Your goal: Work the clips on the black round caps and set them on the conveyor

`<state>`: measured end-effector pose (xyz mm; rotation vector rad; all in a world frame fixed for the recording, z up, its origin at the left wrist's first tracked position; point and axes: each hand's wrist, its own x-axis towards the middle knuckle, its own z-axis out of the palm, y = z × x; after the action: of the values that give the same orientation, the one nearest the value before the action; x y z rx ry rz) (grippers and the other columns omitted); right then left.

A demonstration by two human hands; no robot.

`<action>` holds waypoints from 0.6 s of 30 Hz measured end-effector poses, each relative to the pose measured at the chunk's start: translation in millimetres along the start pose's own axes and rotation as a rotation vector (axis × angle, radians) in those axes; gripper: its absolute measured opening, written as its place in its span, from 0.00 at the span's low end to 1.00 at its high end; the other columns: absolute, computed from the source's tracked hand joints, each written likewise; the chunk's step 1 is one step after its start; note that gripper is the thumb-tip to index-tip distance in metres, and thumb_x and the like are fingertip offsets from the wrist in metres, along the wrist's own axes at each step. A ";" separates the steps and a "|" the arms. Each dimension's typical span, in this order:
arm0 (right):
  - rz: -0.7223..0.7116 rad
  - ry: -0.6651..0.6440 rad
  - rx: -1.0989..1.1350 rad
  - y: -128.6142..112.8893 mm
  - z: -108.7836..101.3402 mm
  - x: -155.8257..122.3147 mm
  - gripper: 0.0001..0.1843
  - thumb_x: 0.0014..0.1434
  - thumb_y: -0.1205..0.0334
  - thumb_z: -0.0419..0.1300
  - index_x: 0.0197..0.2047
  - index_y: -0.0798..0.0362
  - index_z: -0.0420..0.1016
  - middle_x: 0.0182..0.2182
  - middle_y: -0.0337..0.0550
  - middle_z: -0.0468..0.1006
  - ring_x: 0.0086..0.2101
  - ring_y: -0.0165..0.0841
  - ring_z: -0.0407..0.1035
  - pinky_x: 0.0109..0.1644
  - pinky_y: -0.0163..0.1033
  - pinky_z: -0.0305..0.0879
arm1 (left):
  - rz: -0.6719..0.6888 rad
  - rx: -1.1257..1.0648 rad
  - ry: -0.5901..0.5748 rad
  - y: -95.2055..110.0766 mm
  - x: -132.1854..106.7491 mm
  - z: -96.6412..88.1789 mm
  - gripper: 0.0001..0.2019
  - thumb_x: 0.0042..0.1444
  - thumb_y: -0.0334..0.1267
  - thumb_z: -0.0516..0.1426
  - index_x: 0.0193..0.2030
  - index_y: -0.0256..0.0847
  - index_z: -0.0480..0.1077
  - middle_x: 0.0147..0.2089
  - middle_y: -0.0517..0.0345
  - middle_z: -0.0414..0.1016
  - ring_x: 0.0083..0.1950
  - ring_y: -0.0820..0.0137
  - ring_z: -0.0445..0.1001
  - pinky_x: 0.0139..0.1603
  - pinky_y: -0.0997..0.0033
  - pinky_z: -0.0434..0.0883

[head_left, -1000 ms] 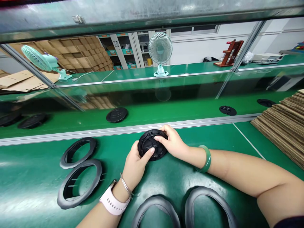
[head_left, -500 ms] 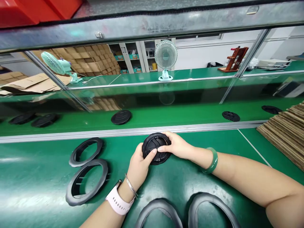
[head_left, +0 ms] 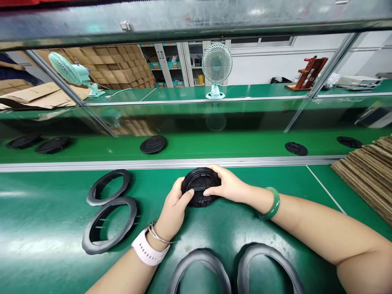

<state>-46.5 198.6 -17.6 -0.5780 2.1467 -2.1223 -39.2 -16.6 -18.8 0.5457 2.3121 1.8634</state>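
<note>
A round black plastic part [head_left: 201,184] with a ribbed, recessed inner face is held between my hands, just above or on the green worktop. My left hand [head_left: 176,206] grips its left rim, thumb over the face. Around the right rim my right hand [head_left: 228,185] is closed, its thumb also on the face. Fingers beneath the part are hidden. To the left lie two grey-black rings, a farther ring [head_left: 93,195] and a nearer ring [head_left: 88,241]. Two more such rings, one left [head_left: 196,258] and one right [head_left: 245,267], are cut off by the bottom edge.
Beyond a metal rail [head_left: 92,164], several black discs lie on a green strip, among them a disc [head_left: 153,144] and a smaller disc [head_left: 296,148]. A cardboard stack [head_left: 367,173] stands at right. Overhead runs a metal beam [head_left: 196,20]; a fan [head_left: 217,63] stands behind.
The thumbs have moved apart on the part's face, and the part appears tilted or turned, showing a straight bar across it. The view has shifted slightly downward.
</note>
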 end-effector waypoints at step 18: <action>0.072 -0.191 0.248 3.5 -8.2 4.8 0.32 0.55 0.50 0.73 0.58 0.52 0.70 0.55 0.47 0.74 0.57 0.41 0.68 0.65 0.49 0.62 | 0.013 0.056 0.081 1.2 -0.3 -0.2 0.15 0.67 0.45 0.53 0.56 0.43 0.64 0.57 0.52 0.70 0.61 0.59 0.66 0.64 0.58 0.62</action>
<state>-54.2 204.9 -19.6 -0.6388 1.7467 -2.1522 -38.8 -16.8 -17.6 0.5015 2.4242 1.8654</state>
